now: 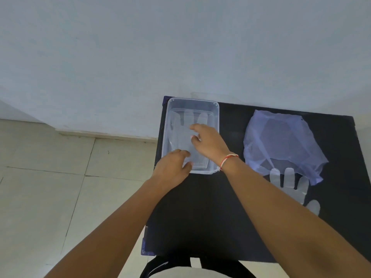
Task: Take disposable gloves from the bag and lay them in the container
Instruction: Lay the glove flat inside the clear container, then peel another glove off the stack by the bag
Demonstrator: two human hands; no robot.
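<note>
Both hands, left hand [172, 167] and right hand [208, 142], press a clear glove [185, 133] into the container [215, 109], fingers loosely spread; bag [281, 141] beside on the counter [200, 217].

Views: just one, the head camera, nothing to overlap with.
Position: up above the table [200, 217], at its near edge.
Facing: forward and steeply down, wall filling the upper half, floor tiles at lower left.
Lens: wide, edges bending outward.
Nearness: close in, both forearms run up from the bottom edge.
Framing: table pushed right of centre, its right side cut off by the frame.
</note>
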